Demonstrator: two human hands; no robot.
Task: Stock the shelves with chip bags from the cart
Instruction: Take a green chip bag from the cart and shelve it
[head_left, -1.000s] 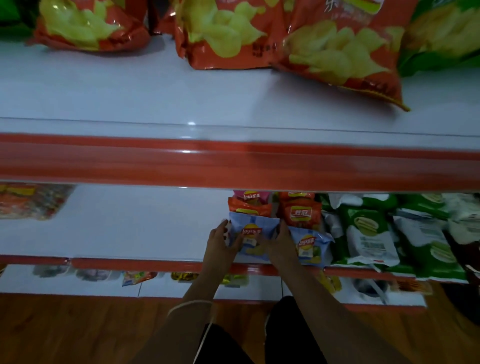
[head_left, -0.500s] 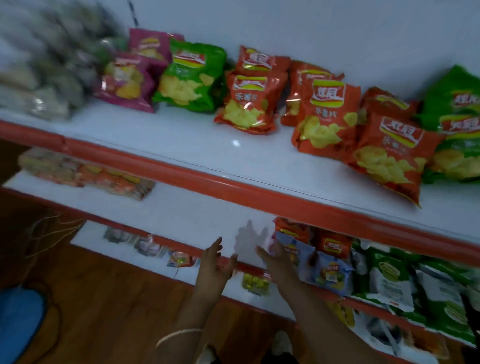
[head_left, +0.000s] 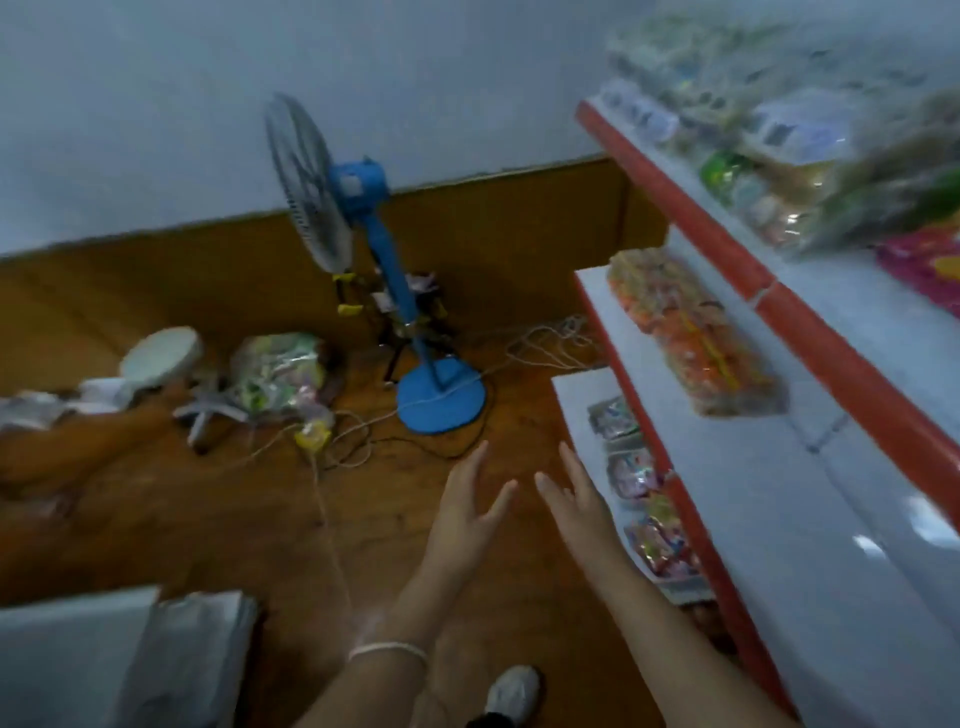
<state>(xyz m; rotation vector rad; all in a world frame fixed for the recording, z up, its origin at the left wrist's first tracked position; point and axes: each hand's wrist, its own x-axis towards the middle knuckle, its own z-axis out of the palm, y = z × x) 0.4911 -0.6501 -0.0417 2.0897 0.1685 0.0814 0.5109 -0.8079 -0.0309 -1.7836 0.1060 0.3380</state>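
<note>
My left hand (head_left: 467, 506) and my right hand (head_left: 574, 493) hover side by side over the wooden floor, fingers straight, palms facing each other, holding nothing. The white shelves with red edge strips (head_left: 841, 374) run along the right of the view. A long orange snack pack (head_left: 691, 338) lies on the middle shelf, and small bright packets (head_left: 649, 514) line the lowest one. A pink bag (head_left: 924, 265) and blurred green packs sit on the upper shelf. No cart shows in this blurred frame.
A blue standing fan (head_left: 374, 249) stands on the floor ahead, with white cords (head_left: 545, 343) trailing from it. A clear bag of packets (head_left: 280, 371), a white bowl-like object (head_left: 161, 356) and clutter lie at left. Grey-white boxes (head_left: 124, 660) fill the bottom-left corner.
Both hands let go of the blue chip bag on the lower shelf and drew back empty. My view swung left, away from the shelves toward the floor and fan.
</note>
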